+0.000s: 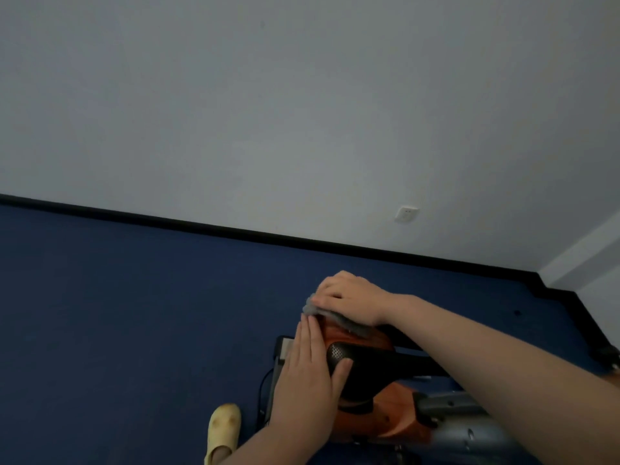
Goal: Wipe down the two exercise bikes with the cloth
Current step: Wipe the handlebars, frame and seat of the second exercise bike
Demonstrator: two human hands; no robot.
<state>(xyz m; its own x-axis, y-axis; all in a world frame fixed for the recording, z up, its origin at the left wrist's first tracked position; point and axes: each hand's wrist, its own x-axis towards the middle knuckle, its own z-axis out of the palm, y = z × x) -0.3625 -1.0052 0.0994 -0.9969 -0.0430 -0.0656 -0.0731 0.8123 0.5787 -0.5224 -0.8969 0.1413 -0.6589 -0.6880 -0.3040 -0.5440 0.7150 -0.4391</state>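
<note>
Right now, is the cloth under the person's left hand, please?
No, the grey cloth lies under the right hand; the left hand rests flat on the bike.

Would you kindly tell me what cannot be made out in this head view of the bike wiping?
- Second bike: not in view, so its state is unknown.
- Exercise bike: lower frame cut off by the bottom edge and crossed by the right forearm.
- Cloth: mostly hidden under the right hand.
- Surface under the left hand: covered by it.
- Wall socket: too small for detail.
</note>
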